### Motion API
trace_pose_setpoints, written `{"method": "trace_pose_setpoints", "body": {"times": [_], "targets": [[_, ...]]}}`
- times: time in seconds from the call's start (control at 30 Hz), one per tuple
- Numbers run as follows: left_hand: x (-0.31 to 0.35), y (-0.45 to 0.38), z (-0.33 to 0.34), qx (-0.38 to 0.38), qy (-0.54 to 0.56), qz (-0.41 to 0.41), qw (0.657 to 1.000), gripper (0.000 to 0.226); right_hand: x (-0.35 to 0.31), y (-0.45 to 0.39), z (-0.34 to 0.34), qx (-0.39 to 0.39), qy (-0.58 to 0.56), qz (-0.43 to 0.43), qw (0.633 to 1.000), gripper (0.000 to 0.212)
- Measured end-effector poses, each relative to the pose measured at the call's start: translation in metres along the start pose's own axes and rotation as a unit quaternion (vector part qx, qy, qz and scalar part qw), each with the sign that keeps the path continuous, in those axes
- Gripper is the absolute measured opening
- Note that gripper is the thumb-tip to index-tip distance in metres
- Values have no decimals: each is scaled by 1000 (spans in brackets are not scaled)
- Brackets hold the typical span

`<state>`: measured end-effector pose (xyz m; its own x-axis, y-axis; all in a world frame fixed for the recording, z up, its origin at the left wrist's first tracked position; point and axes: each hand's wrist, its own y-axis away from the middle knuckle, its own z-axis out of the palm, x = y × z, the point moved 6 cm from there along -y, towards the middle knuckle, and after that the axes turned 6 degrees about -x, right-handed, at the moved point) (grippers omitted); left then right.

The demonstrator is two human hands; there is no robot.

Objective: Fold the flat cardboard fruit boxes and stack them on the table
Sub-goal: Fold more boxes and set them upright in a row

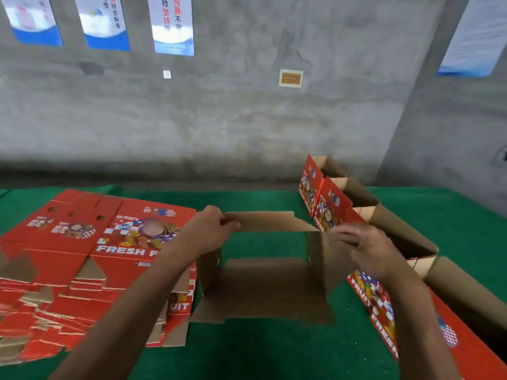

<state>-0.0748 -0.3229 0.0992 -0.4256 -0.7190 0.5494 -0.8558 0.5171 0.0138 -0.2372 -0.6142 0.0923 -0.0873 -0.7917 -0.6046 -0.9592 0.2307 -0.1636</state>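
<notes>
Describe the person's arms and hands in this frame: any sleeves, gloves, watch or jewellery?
Both forearms are bare as far as the frame shows; no sleeve edge is in view. The left hand and the right hand wear no gloves. No watch, bracelet or ring can be seen on either wrist or on the fingers, though motion blur softens the right hand's detail.

The rough grey concrete wall point(247, 119) fills the upper view. Three white-and-blue printed posters point(171, 24) hang along its top left (lettering partly blurred); a fourth pale poster point(474, 37) hangs at the right. A small cream-framed brown plaque point(290, 78) sits near centre. Below, the green felt-covered worktop point(260, 349) spans the foreground.
</notes>
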Motion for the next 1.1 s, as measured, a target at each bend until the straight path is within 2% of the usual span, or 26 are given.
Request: {"method": "trace_pose_setpoints", "body": {"times": [0.1, 0.17, 0.23, 0.33, 0.43, 0.53, 0.6, 0.67, 0.77, 0.83, 0.87, 0.9, 0.97, 1.0, 1.1], "targets": [[12, -10, 23, -22, -58, -25, 998, 33, 11, 3, -3, -96, 84, 37, 991, 31], [19, -15, 37, -24, -136, -36, 990, 34, 18, 1, -3, -146, 124, 63, 979, 31], [20, -20, 52, -35, -210, -48, 976, 39, 27, 2, 2, -188, 156, 82, 966, 24], [10, -29, 79, -65, -253, -73, 963, 49, 43, 0, 23, -224, 210, 96, 947, 23], [-1, -33, 108, -58, -287, -73, 953, 53, 63, 0, 49, -223, 242, 108, 938, 20], [-7, -41, 120, -28, -291, -50, 955, 54, 79, -2, 62, -162, 286, 76, 941, 23], [-8, -47, 115, 9, -348, 0, 938, 48, 87, 1, 65, -111, 300, 42, 947, 25], [-9, -45, 107, 64, -398, 113, 908, 40, 91, 8, 70, -72, 316, 5, 946, 26], [-10, -25, 93, 183, -332, 345, 859, 24, 91, 20, 88, -87, 274, -74, 955, 15], [-22, -5, 92, 193, -264, 433, 840, 11, 93, 29, 103, -129, 227, -76, 962, 16], [-33, 3, 96, 173, -240, 437, 849, 20, 96, 32, 107, -143, 206, -60, 966, 23], [-47, 9, 102, 141, -213, 413, 874, 34, 98, 33, 110, -138, 182, -43, 973, 31], [-79, 18, 111, 64, -132, 307, 940, 61, 97, 35, 108, -83, 126, -19, 988, 41], [-91, 24, 112, 47, -68, 263, 961, 65, 95, 34, 109, -55, 104, -17, 993, 44], [-110, 52, 117, 72, 85, 241, 964, 63, 91, 30, 110, -15, 86, -8, 996, 45]]}}
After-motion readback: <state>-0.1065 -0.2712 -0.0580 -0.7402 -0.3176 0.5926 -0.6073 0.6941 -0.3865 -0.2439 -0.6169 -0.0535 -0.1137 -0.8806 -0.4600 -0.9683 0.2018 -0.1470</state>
